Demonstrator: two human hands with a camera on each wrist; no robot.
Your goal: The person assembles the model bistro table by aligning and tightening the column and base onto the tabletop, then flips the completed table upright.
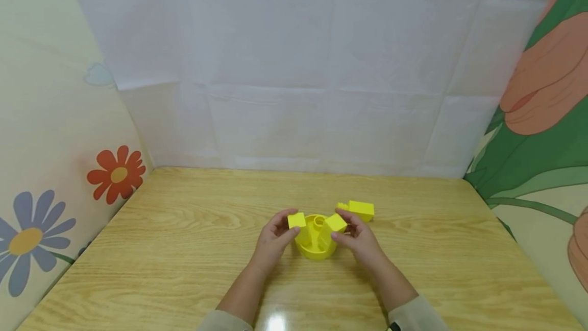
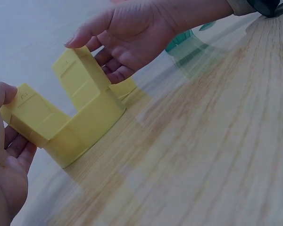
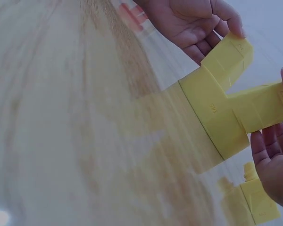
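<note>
Closest to us are two pale sleeves [image 1: 415,314]. Past them, we see our left hand [image 1: 270,243] pinching one yellow block [image 1: 296,220], and our right hand [image 1: 366,245] pinching another block [image 1: 336,222]. Both blocks rise from a round yellow dish [image 1: 317,255], one on each side, with their tops spread apart. The dish sits on the worktop [image 1: 193,249], between our hands. One more yellow piece [image 1: 361,210] lies just past our right hand.

Screened-off tabletop spot, wider room type unclear: wood-grain table [image 1: 197,249], creased white sheet [image 1: 294,65] behind, daisy-print left panel [image 1: 50,111], large-flower-print right panel [image 1: 551,152].
</note>
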